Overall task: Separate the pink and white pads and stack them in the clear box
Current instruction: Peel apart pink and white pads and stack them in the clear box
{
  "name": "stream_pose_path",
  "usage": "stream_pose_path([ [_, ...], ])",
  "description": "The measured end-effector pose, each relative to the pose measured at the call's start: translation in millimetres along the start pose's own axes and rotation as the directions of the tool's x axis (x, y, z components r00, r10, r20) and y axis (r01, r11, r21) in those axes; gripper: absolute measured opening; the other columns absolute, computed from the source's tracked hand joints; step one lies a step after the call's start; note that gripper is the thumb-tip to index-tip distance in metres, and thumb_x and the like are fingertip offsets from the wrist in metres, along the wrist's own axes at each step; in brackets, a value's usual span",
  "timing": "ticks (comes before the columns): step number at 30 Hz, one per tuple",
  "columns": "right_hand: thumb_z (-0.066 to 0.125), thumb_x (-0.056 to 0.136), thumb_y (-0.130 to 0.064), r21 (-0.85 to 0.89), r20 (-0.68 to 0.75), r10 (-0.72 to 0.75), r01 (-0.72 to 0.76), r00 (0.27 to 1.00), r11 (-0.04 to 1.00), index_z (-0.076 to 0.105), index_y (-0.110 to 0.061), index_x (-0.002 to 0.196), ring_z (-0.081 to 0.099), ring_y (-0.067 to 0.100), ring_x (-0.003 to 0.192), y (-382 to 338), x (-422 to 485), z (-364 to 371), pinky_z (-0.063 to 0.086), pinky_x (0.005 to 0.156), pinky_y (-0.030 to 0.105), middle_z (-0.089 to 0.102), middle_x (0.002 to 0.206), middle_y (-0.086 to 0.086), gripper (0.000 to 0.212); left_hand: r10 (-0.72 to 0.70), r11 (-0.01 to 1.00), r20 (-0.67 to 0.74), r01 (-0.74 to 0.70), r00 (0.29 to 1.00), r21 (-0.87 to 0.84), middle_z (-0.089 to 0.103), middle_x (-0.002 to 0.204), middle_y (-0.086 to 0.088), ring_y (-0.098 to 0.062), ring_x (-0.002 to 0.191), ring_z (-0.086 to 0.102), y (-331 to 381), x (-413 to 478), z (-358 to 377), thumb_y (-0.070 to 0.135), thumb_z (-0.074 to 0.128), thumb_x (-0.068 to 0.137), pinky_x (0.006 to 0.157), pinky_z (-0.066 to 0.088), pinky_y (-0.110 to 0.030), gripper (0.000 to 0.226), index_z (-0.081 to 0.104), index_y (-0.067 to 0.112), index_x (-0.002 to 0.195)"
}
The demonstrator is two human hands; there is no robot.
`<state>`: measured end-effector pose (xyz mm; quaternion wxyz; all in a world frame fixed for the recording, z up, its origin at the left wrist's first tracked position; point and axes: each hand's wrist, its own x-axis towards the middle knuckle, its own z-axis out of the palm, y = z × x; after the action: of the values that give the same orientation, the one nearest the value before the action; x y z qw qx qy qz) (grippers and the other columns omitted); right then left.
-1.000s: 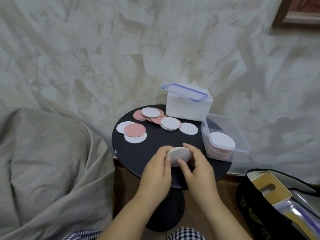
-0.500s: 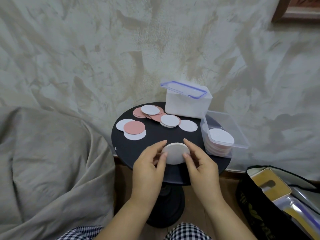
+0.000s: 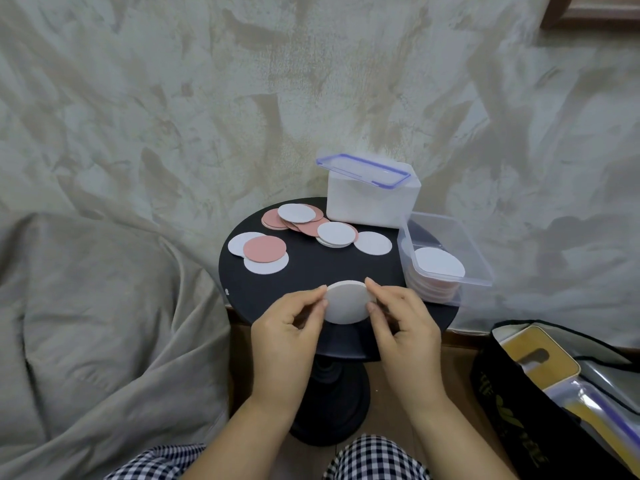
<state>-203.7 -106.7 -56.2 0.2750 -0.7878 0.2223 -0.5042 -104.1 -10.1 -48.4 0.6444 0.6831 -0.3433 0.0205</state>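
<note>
Nearest, the left hand (image 3: 287,327) and right hand (image 3: 405,323) pinch a thin round white pad (image 3: 348,303) by its side edges above the near rim of the round black table (image 3: 322,268). Its back face is hidden, so any pink layer there cannot be told. Right of it, the clear plastic box (image 3: 479,261) holds a stack (image 3: 439,262) topped white, its lower pads blurred pinkish through the wall. Farther off, loose pink and white round pads (image 3: 265,249) overlap before a white lidded tub (image 3: 370,206).
</note>
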Motion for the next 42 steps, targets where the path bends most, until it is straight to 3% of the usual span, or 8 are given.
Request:
stream_pose_path([
  [4,0.064,0.082,0.001,0.078,-0.007,0.054,-0.053,0.999,0.996,0.062,-0.024,0.106,0.056,-0.009,0.094,-6,2,-3,0.042,0.078,0.003,0.059,0.098,-0.016,0.035,0.003,0.999,-0.017,-0.004,1.000,-0.038,0.070,0.092,0.013,0.001,0.088,0.065,4,-1,0,0.007,0.067,0.081,0.075,0.047,-0.008,0.024,0.069,0.027,0.094],
  [15,0.063,0.081,0.006,0.107,0.045,0.006,-0.011,0.999,0.994,0.063,-0.022,0.103,0.056,-0.005,0.094,-2,1,-3,0.044,0.074,0.006,0.061,0.096,-0.009,0.036,-0.013,1.000,-0.002,0.013,1.000,-0.022,0.070,0.094,0.009,-0.001,0.090,0.065,-7,-4,0,0.003,0.067,0.081,0.077,0.048,-0.011,0.025,0.070,0.024,0.095],
  [19,0.064,0.083,-0.001,0.148,0.130,0.139,-0.158,0.982,0.976,0.064,-0.032,0.098,0.058,-0.003,0.092,-4,11,-17,0.045,0.077,0.008,0.064,0.096,-0.013,0.034,-0.060,0.994,0.068,0.066,0.996,-0.088,0.071,0.092,0.010,-0.002,0.089,0.065,1,-1,2,0.004,0.067,0.082,0.075,0.049,-0.011,0.027,0.069,0.028,0.094],
  [23,0.063,0.084,-0.004,0.251,0.238,0.315,-0.371,0.919,0.894,0.066,-0.033,0.094,0.063,0.002,0.091,-2,29,-48,0.052,0.081,0.021,0.070,0.092,-0.012,0.031,-0.084,0.986,0.245,0.117,0.966,-0.122,0.070,0.093,0.014,-0.003,0.087,0.065,14,12,13,0.009,0.067,0.082,0.072,0.051,-0.015,0.031,0.065,0.036,0.097],
  [30,0.060,0.085,0.003,0.210,0.192,0.425,-0.460,0.884,0.863,0.066,-0.025,0.088,0.063,0.008,0.075,14,76,-121,0.055,0.062,0.018,0.068,0.090,0.006,0.028,-0.044,0.997,0.424,0.064,0.905,-0.034,0.056,0.111,0.019,0.000,0.094,0.058,29,28,61,0.016,0.070,0.080,0.071,0.050,-0.013,0.046,0.054,0.031,0.120],
  [33,0.058,0.085,0.004,0.198,0.198,0.487,-0.521,0.851,0.830,0.065,-0.020,0.087,0.065,0.004,0.068,22,96,-141,0.056,0.060,0.018,0.068,0.086,0.002,0.025,-0.016,1.000,0.459,0.015,0.888,0.007,0.048,0.110,0.022,0.001,0.098,0.055,30,32,82,0.021,0.072,0.078,0.075,0.053,-0.019,0.048,0.050,0.034,0.119],
  [38,0.059,0.085,0.004,0.144,0.277,0.567,-0.617,0.775,0.774,0.065,-0.011,0.093,0.062,0.015,0.072,37,118,-148,0.056,0.057,0.019,0.066,0.095,0.012,0.018,0.022,0.999,0.442,-0.037,0.897,0.026,0.048,0.112,0.013,-0.004,0.094,0.057,31,40,106,0.024,0.075,0.075,0.075,0.056,-0.029,0.050,0.052,0.025,0.120],
  [42,0.059,0.085,0.004,0.090,0.334,0.570,-0.627,0.751,0.774,0.064,-0.007,0.100,0.061,0.017,0.072,46,127,-139,0.055,0.056,0.019,0.065,0.102,0.018,0.019,0.063,0.997,0.421,-0.076,0.905,0.014,0.051,0.109,0.011,-0.004,0.090,0.059,23,39,113,0.023,0.075,0.075,0.071,0.055,-0.024,0.040,0.056,0.025,0.111],
])
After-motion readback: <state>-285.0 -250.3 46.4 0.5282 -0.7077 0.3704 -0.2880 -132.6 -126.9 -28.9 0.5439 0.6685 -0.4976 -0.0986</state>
